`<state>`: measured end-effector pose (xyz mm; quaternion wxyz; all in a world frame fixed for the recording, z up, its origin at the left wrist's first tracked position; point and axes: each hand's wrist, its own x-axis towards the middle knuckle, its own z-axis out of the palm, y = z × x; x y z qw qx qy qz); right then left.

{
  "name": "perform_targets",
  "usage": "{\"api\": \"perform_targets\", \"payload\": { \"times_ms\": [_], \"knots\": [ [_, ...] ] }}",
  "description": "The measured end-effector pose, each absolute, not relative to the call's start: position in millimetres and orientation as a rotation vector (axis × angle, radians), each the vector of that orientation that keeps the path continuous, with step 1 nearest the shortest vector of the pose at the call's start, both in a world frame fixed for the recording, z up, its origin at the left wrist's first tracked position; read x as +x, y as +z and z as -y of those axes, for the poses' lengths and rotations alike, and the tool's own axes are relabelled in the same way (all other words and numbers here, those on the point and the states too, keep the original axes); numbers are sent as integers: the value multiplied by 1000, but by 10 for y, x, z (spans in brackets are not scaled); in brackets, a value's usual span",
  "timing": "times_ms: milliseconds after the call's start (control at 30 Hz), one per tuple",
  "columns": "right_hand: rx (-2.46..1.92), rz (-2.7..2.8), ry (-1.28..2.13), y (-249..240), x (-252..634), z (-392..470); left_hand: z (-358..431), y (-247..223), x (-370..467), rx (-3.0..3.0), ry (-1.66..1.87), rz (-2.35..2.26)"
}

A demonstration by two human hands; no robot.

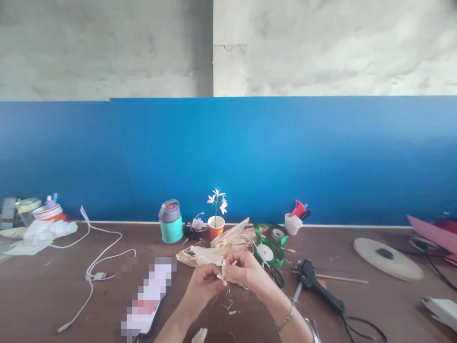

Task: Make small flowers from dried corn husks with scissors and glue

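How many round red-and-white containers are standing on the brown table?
2: a left container, behind crumpled white material; a middle container, holding white flowers on a green stem. More may be hidden.

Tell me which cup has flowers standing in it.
The red cup nearest the turquoise flask: white flowers rise from it on a green stem. The white cup, farther right, and striped cup, far left, show none.

Fingers of the left hand (204, 285) and right hand (246, 272) partly cover a pale scrap (223, 273), its full shape hidden. Pixel blocks obscure a phone (149, 297) at seven o'clock. The right edge crops a pink sheet (432, 237) near three o'clock and a white object (442, 310) at four.
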<state>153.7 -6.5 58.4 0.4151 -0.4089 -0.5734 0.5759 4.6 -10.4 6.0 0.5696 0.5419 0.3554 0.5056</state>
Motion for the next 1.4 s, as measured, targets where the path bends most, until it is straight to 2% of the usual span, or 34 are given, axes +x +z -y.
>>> {"api": "perform_targets", "payload": {
  "times_ms": [233,367,500,767,933,1400],
  "knots": [
    [-1063,1311,1430,546,1516,36,64,19,53,1164,1210,-802],
    [-1131,1240,1276,544,1503,7,49,33,33,1457,1375,-1038],
    [-1187,1172,1261,535,1488,3,76,-9,27,1754,1557,-1255],
    [-1111,1218,1327,492,1438,9,91,-69,44,2073,1764,-1345],
    [-1125,1290,1369,493,1447,14,93,-23,43,2080,1772,-1307],
    [-1160,1438,1214,489,1501,-3,70,-80,26,1889,1620,-1295]
  ]
}}
